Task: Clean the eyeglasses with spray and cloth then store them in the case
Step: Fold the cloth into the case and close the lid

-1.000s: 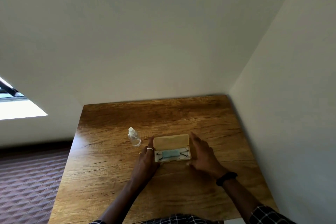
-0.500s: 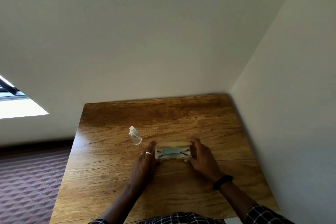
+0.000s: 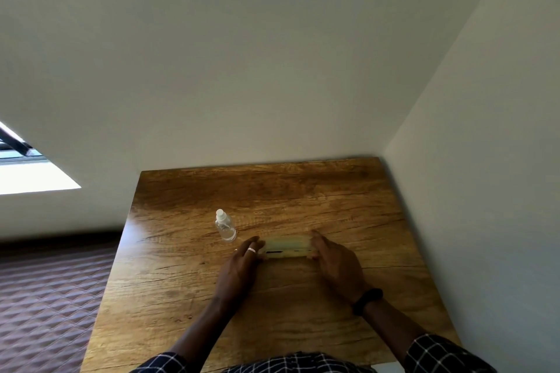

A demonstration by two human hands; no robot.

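1. Pale, off-white walls (image 3: 272, 54) filled most of the view and met in a corner at the far right edge of a table.
2. Wood-grain brown, the table (image 3: 348, 206) stood pushed into that corner, its top carrying only a few small things.
3. A dark red, diamond-patterned floor (image 3: 45, 297) showed to the left of the table, below a bright window (image 3: 27, 174).
4. Checked sleeves (image 3: 439, 354) covered both forearms at the bottom of the picture.
5. The left hand (image 3: 239, 269) lay against the left end of the case, fingers loosely spread and pressed to it; a ring (image 3: 252, 249) sat on one finger.
6. The right hand (image 3: 336, 260) cupped the right end of the case, fingers curved over its top edge; a black band (image 3: 367, 301) circled the wrist.
7. The yellowish case (image 3: 287, 247) lay on the table between the two hands, its lid nearly down, with only a thin dark gap along the front. The glasses and cloth could not be seen.
8. A small clear bottle (image 3: 225, 225) with a white cap stood upright just beyond the left hand, near the case's left end and not touching it.
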